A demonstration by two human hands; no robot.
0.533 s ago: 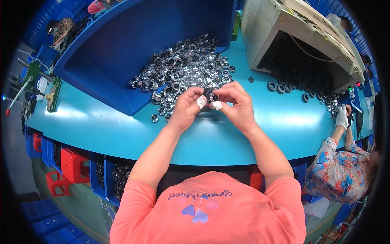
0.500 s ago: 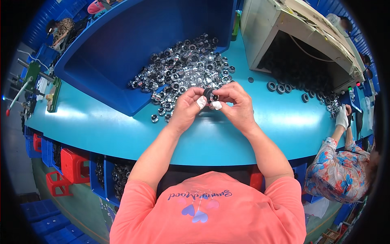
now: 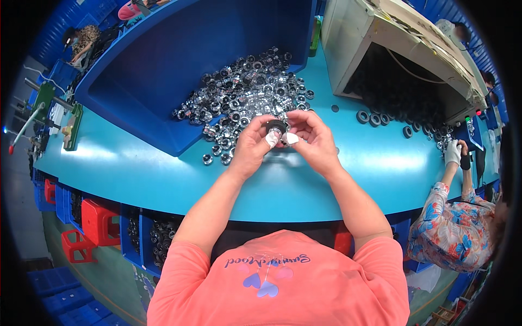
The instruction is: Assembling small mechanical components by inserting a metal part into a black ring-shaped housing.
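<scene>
So both hands met over the teal curved worktable (image 3: 163,179), just in front of the pile. The left hand (image 3: 251,145) and the right hand (image 3: 314,140) were pinching the same small round black-and-silver metal ring part (image 3: 276,127) between thumbs and fingertips, and both thumbs had white tape on the tips. Both grips were closed on that one piece, nothing loose.

The part sat right between the two hands, a touch nearer the left one, at about 1 o'clock from the left palm and 10 o'clock from the right. It's a short ring, so no real long axis; its round open face was tilted up toward the camera, as far as I could tell. Too small to say more than that.

Just past the fingers, at 12 o'clock, was the heap of shiny silver ring-shaped metal parts (image 3: 244,92) spilling out of the big dark-blue plastic bin (image 3: 163,60) onto the table. Over at 2 o'clock a beige box-shaped machine (image 3: 359,38) had a scatter of black rubber rings (image 3: 375,118) below it. A co-worker's floral sleeve (image 3: 451,233) showed at 4 o'clock.
</scene>
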